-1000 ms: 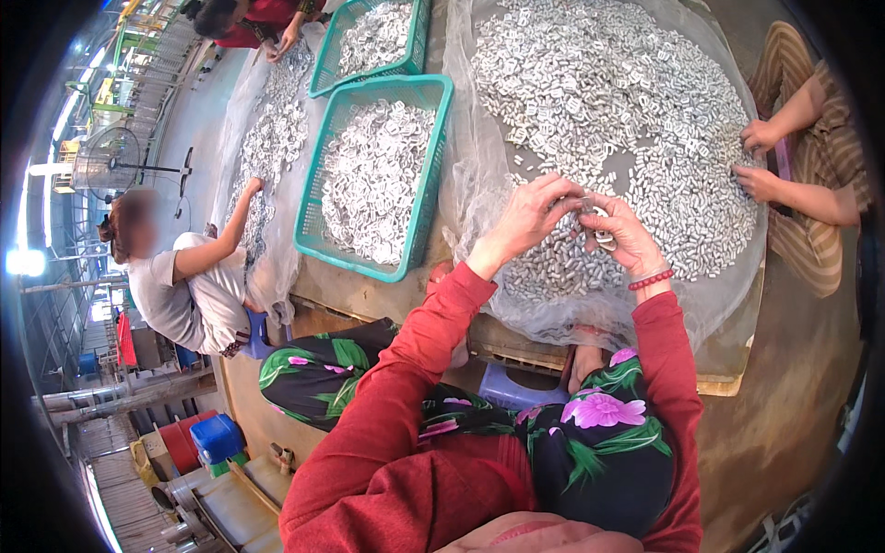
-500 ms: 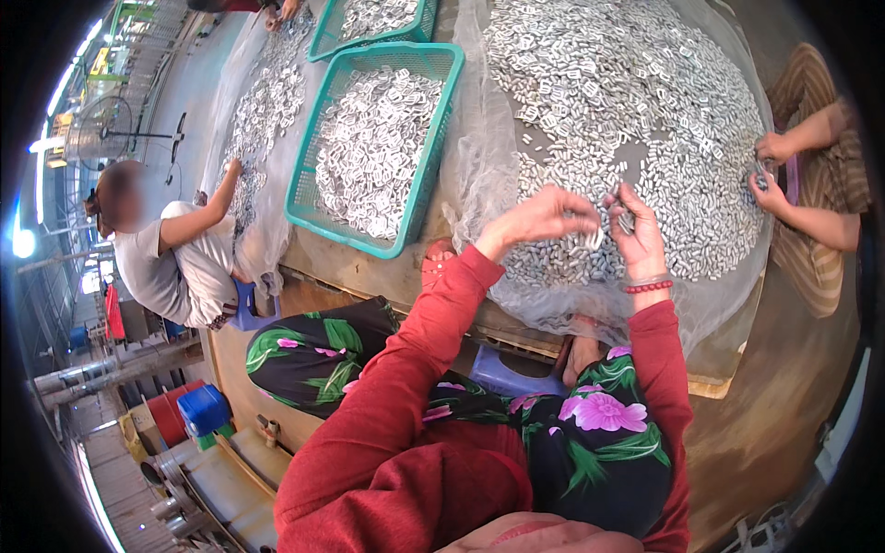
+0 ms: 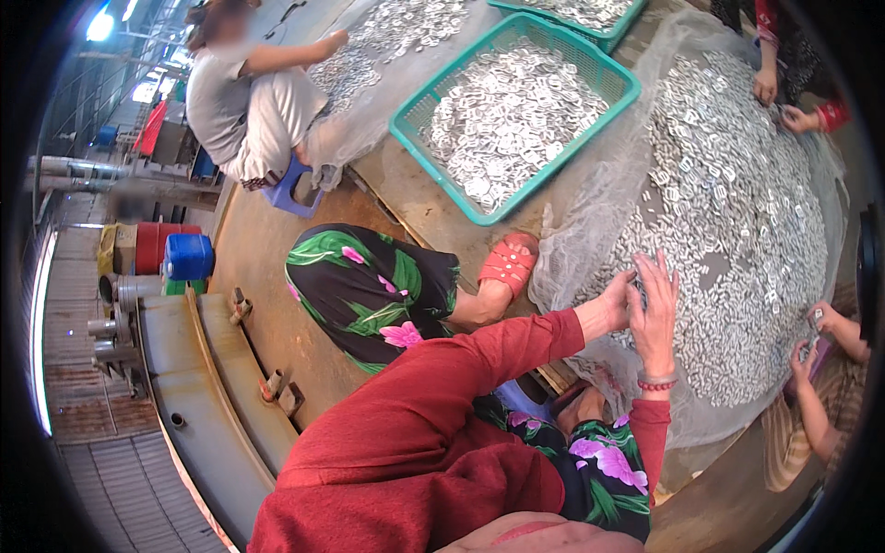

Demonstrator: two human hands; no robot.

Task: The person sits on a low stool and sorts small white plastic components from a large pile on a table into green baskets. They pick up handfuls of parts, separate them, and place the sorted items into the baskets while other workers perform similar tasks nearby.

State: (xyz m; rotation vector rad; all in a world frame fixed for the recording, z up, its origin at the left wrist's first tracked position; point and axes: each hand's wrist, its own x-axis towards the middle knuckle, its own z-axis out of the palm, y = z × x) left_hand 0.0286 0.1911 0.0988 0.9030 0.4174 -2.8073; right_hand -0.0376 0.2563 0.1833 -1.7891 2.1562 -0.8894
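My left hand and my right hand meet over the near edge of a wide heap of small grey metal pieces. The left fingertips are pinched together against the right palm; what they hold is hidden. My right hand is cupped with its fingers pointing away from me, and a bit of grey metal shows between the two hands. A red bead bracelet circles my right wrist. The heap mixes short rounded slugs with flat slotted buckle-like pieces, and lies on a clear plastic sheet.
Left of the heap stands a green plastic basket full of flat slotted pieces, with another green basket behind it. A person sits at the far left by a smaller heap. Other people's hands work at the heap's far and right edges.
The view has swung, so the basket and heap now sit further right. My left hand has come in against my right hand; before, they were apart, with grey pieces in the right fingers.
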